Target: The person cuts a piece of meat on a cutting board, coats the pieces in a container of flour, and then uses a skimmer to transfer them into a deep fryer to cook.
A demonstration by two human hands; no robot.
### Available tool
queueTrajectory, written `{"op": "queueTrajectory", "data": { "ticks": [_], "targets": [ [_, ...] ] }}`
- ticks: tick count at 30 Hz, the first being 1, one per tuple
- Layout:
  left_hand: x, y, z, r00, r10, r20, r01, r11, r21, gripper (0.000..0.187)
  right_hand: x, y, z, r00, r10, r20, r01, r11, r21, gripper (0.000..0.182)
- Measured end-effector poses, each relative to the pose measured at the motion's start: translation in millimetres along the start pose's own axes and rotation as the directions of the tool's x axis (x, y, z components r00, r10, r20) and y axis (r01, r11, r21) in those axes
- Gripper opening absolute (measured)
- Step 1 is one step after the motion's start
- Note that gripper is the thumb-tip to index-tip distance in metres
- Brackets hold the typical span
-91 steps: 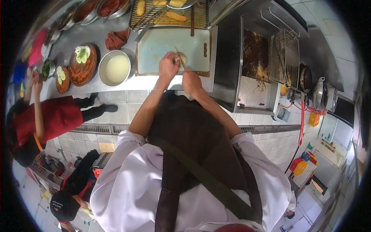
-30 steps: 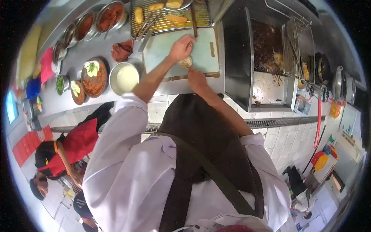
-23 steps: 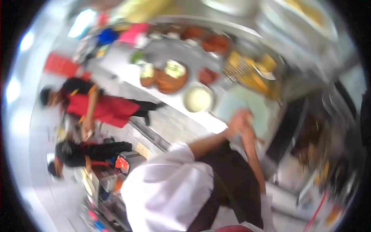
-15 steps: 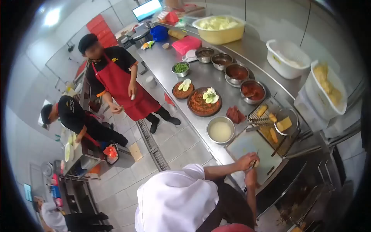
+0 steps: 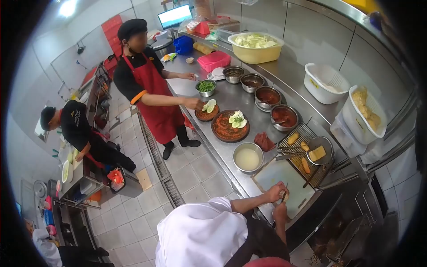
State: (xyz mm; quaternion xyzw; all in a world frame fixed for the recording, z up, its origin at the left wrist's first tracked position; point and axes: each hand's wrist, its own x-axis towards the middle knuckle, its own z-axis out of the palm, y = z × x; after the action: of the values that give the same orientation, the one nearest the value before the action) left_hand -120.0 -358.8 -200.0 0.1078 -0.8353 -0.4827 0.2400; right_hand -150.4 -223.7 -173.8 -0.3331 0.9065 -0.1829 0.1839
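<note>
My left hand (image 5: 276,192) is closed on a small pale beige piece of food (image 5: 287,195), over a white cutting board (image 5: 293,180). My right hand (image 5: 280,210) is closed just below it, on what looks like a small knife (image 5: 286,184); its thin blade points up past the food, and the handle is hidden. Left of the board stands a metal bowl of cloudy pale liquid (image 5: 248,158). Beyond the board, a wire rack (image 5: 316,176) carries several fried pieces and a strainer (image 5: 327,144) with a yellow block.
Two clay dishes of red sambal (image 5: 224,130) topped with green slices sit along the counter, near metal sauce bowls (image 5: 284,116) and a reddish cloth (image 5: 264,142). A co-worker in a red apron (image 5: 153,80) reaches over the smaller dish. White baskets (image 5: 324,89) stand on the shelf.
The red-aproned co-worker has stepped up to the counter and stretched a hand to the smaller clay dish. My view has shifted slightly; my hands stay together over the board.
</note>
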Motion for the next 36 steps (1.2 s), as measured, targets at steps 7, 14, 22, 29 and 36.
{"op": "queueTrajectory", "data": {
  "ticks": [7,14,22,29,36],
  "targets": [
    [7,-30,25,0.972,-0.183,-0.147,0.186,0.982,0.010,0.026,10,-8,17,1.000,0.020,-0.005,-0.020,0.997,-0.072,0.026],
    [8,0,12,0.928,-0.300,-0.222,0.293,0.954,-0.068,0.025,15,-10,28,0.997,0.041,-0.068,-0.041,0.999,0.007,0.024],
    [13,-12,15,0.925,-0.290,-0.246,0.283,0.957,-0.063,0.021,17,-5,24,0.999,0.015,0.047,-0.011,0.997,-0.082,0.023],
    [18,-19,14,0.917,-0.337,-0.216,0.313,0.940,-0.138,0.019,8,-9,24,0.997,0.070,-0.038,-0.069,0.998,0.007,0.029],
    [18,-17,16,0.875,-0.423,-0.235,0.403,0.906,-0.130,0.018,6,-19,29,0.990,0.106,-0.096,-0.111,0.992,-0.053,0.026]
  ]
}}
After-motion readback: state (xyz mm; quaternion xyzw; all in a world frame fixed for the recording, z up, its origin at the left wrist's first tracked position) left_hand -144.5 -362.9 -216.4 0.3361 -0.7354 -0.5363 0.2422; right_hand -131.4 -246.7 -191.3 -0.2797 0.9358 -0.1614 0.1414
